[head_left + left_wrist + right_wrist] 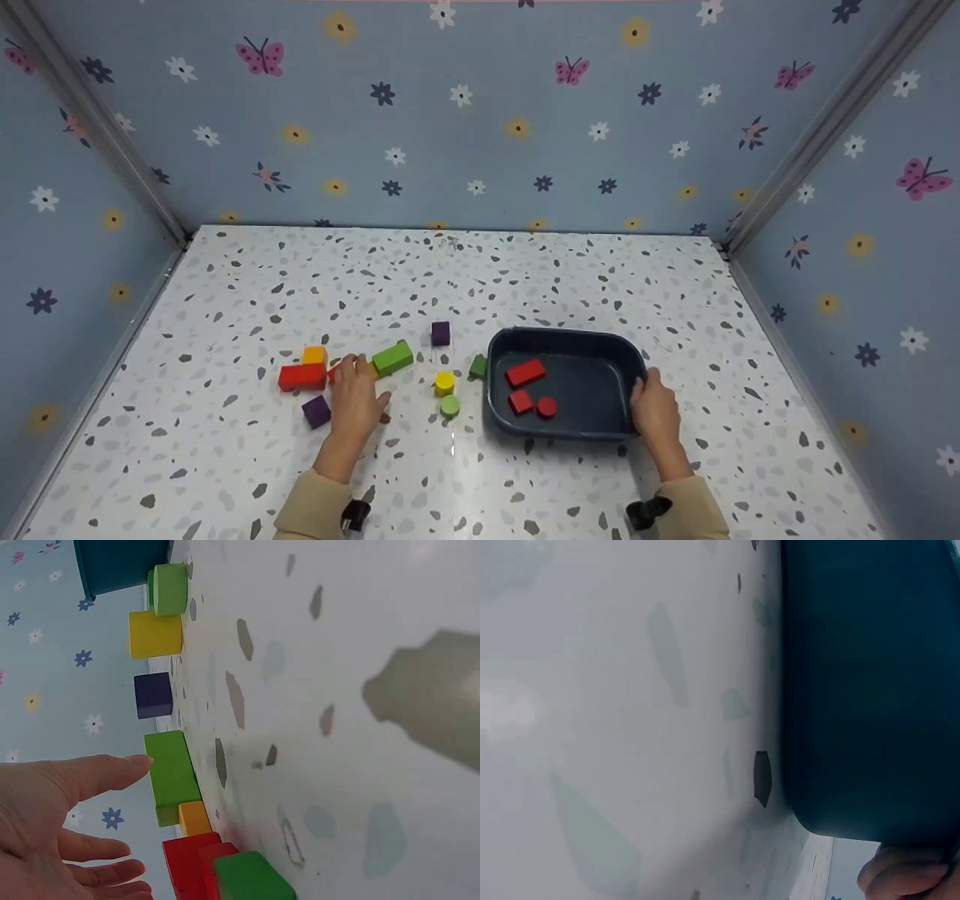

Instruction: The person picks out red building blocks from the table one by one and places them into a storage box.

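My left hand (355,401) hovers over a group of toy blocks, thumb spread from loosely extended fingers, holding nothing. In the left wrist view its thumb overlaps a light green block (171,772). Around that hand lie a long red block (302,377), an orange block (314,355) and a purple cube (316,412). A dark green block (255,877) shows in the left wrist view. With my right hand (657,409) I grip the right rim of a dark blue plastic tub (592,390). Inside it sit a red oblong block (525,373), a red cube (520,402) and a red cylinder (547,407).
Between left hand and tub stand a yellow cylinder (444,383), a light green cylinder (450,406) and another purple cube (441,333). A green block (478,366) lies against the tub's left side. Patterned walls (480,112) enclose the speckled table (375,285) at back and sides.
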Motion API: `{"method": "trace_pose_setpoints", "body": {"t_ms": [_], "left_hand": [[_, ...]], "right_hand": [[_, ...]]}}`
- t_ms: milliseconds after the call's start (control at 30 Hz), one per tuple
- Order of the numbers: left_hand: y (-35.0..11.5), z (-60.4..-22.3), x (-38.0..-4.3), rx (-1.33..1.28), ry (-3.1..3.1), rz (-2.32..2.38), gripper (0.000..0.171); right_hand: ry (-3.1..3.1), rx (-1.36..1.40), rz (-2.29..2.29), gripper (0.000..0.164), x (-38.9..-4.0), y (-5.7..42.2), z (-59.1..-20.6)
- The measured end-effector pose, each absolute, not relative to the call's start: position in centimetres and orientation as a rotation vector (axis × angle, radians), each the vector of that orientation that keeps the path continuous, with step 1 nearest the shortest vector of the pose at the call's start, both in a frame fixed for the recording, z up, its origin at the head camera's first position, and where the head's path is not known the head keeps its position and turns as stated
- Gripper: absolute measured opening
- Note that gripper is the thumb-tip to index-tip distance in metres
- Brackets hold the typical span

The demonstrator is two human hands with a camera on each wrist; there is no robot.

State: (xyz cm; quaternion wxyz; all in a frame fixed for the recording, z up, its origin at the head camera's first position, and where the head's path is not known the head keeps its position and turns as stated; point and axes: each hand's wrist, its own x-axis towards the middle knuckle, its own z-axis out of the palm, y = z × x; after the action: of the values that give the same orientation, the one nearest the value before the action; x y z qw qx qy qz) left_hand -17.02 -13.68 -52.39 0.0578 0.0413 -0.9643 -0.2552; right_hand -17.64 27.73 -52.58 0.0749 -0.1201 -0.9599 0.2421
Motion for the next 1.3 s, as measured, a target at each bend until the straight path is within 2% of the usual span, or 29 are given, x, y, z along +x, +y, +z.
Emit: {"method": "trace_pose_setpoints", "body": {"t_ms": [467, 667, 1300], "left_hand": [[-15.4, -52.6, -17.3, 0.267, -3.094, -0.828, 0.077], [-15.9, -52.9, -17.4, 0.247, -3.079, -0.802, 0.078], [-16.0, -52.7, -17.9, 0.276, -3.101, -0.768, 0.067]], "right_hand": [[-2.878, -0.377, 0.728, 0.018, -17.6, 27.7, -52.6], [-2.867, -0.359, 0.707, 0.017, -17.6, 27.8, -52.8], [-2.902, -0.421, 0.728, 0.019, -17.9, 27.9, -52.6]]}}
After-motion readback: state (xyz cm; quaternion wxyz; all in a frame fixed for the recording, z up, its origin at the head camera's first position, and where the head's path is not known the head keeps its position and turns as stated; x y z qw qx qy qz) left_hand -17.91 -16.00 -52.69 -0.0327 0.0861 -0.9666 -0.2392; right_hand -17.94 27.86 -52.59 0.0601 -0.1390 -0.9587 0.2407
